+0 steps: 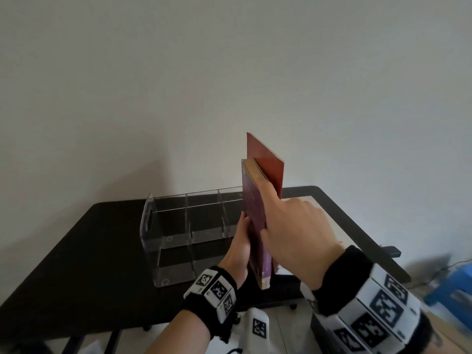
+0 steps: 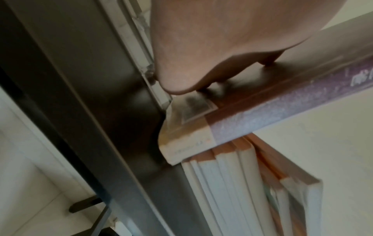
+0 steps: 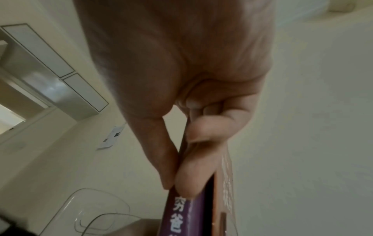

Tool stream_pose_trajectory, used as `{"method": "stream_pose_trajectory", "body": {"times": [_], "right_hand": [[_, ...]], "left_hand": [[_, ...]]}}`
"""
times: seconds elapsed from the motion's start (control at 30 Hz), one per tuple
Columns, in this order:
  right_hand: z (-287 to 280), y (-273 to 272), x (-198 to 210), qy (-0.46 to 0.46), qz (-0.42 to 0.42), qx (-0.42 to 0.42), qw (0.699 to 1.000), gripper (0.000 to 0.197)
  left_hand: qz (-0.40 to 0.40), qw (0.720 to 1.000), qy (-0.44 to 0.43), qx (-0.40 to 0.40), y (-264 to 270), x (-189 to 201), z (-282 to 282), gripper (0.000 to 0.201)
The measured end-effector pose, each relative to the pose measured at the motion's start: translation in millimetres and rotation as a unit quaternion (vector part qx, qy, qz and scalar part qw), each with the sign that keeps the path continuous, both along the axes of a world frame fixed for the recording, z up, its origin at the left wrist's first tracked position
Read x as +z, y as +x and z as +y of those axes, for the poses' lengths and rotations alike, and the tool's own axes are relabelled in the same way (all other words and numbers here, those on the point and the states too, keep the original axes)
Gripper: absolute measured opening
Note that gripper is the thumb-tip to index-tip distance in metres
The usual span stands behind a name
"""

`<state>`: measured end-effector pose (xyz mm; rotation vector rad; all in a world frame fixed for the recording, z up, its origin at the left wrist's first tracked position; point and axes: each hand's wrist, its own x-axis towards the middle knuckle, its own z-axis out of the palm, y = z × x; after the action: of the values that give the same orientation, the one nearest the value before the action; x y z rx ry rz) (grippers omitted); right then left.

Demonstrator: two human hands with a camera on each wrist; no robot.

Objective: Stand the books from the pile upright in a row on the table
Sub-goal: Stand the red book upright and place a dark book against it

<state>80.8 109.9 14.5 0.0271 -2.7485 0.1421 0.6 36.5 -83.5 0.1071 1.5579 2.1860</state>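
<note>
You've got the purple book [image 1: 255,221] upright between both hands at the right end of the clear acrylic organizer [image 1: 189,226], with the red book [image 1: 268,169] standing just behind it and poking up higher. Your right hand [image 1: 293,231] is pinching the purple book's spine edge from above — thumb one side, fingers [image 3: 193,172] curled on the other — while your left hand [image 1: 240,249] lies flat against its left cover, fingers straight, more of a steadying press than a grab. The thing to watch: the book's long axis points up and leans away from you, and the organizer's open slots all lie to your left, so the left hand is the nearer guide. More books [image 2: 242,183] sit below on the black table [image 1: 102,238].
</note>
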Motion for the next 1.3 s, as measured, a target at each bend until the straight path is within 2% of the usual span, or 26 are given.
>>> {"method": "stream_pose_trajectory", "body": {"times": [0.17, 0.27, 0.43, 0.5, 0.6, 0.67, 0.77, 0.87, 0.93, 1.13, 1.3], "right_hand": [[-6, -7, 1, 0.003, -0.014, -0.005, 1.0, 0.069], [-9, -10, -1, 0.025, -0.008, -0.009, 1.0, 0.073], [-12, -14, 1, 0.056, 0.001, -0.006, 0.998, 0.064], [-10, -16, 3, 0.066, 0.01, -0.009, 0.998, 0.057], [-5, -18, 4, 0.066, 0.022, -0.021, 0.997, 0.049], [-5, -18, 1, 0.042, 0.028, -0.033, 0.998, 0.05], [-7, -21, -3, 0.009, 0.03, -0.057, 0.998, 0.054], [-8, -28, -7, -0.001, 0.039, -0.052, 0.998, 0.042], [-10, -31, -8, -0.016, 0.039, -0.033, 0.999, 0.036], [-15, -29, -8, -0.004, 0.071, -0.01, 0.997, 0.037], [-18, -43, -10, 0.003, 0.086, -0.02, 0.996, 0.048]], "left_hand": [[-0.008, 1.0, -0.019, -0.018, 3, 4, -6, 0.066], [-0.025, 0.999, -0.028, -0.018, 3, 1, -6, 0.058], [-0.04, 0.998, -0.05, 0.01, 3, 4, -6, 0.051], [-0.056, 0.998, -0.04, -0.003, 1, 7, -4, 0.06], [-0.09, 0.995, -0.002, -0.035, -3, 6, -1, 0.086], [-0.094, 0.995, 0.012, -0.033, -5, 3, -1, 0.085], [-0.077, 0.996, 0.007, -0.038, -6, -4, -1, 0.086], [-0.056, 0.998, -0.009, -0.02, -5, -6, -2, 0.065], [-0.051, 0.999, -0.012, -0.011, -6, -6, -3, 0.059], [-0.033, 0.999, -0.033, -0.024, -7, -5, -5, 0.058], [0.007, 0.997, -0.077, -0.019, -14, -9, -8, 0.07]]}}
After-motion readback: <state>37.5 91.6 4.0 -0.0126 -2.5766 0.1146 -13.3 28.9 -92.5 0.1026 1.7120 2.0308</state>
